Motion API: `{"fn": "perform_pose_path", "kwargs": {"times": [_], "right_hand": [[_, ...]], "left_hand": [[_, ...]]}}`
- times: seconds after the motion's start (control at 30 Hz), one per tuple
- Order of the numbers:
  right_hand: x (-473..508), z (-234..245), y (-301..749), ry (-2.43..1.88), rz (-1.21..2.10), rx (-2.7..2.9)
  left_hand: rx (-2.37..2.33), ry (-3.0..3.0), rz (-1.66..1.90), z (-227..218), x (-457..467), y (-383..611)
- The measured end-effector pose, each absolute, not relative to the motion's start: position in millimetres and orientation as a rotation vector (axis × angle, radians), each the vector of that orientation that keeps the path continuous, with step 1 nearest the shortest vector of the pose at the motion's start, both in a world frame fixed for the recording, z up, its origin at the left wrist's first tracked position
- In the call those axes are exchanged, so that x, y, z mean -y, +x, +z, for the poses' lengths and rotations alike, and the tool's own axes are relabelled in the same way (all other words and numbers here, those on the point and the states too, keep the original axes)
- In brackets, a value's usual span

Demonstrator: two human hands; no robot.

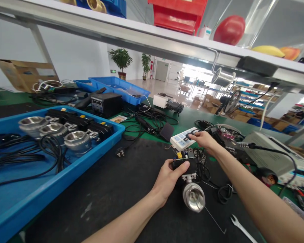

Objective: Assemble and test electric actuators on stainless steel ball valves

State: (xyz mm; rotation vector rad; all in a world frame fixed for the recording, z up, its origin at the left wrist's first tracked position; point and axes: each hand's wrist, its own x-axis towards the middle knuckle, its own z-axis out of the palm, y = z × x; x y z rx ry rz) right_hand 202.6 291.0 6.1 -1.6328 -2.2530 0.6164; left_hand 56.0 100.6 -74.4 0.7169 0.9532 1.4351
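- Left grip (pixel 171 173): clamped on the black box (pixel 193 166) of the valve (pixel 194 197).
- Valve: over the mat (pixel 111 202) on the bench, metal mouth facing the camera; contact with the mat cannot be told.
- Right grip (pixel 204 139): fingertips together on a plug (pixel 187 136) at the power strip (pixel 178 141).
- Wrench (pixel 240 226): right of the valve.

On a counter (pixel 190 116), a tray (pixel 71 176) of valves (pixel 77 141) and cables (pixel 17 158) lies left of a motorized ball valve (pixel 193 196), a power strip (pixel 178 141) behind it, an open-end wrench (pixel 241 227) to its front right.
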Motion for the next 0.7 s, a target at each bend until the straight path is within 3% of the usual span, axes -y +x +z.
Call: {"fn": "perform_pose_path", "kwargs": {"times": [0.3, 0.7], "right_hand": [[-291, -14, 162, -1.735, 0.102, 2.394], [-289, -17, 161, -1.827, -0.054, 2.464]], "left_hand": [[-0.959, 0.708, 1.424, -77, -103, 55], [-0.899, 0.678, 1.422, -77, -109, 57]]}}
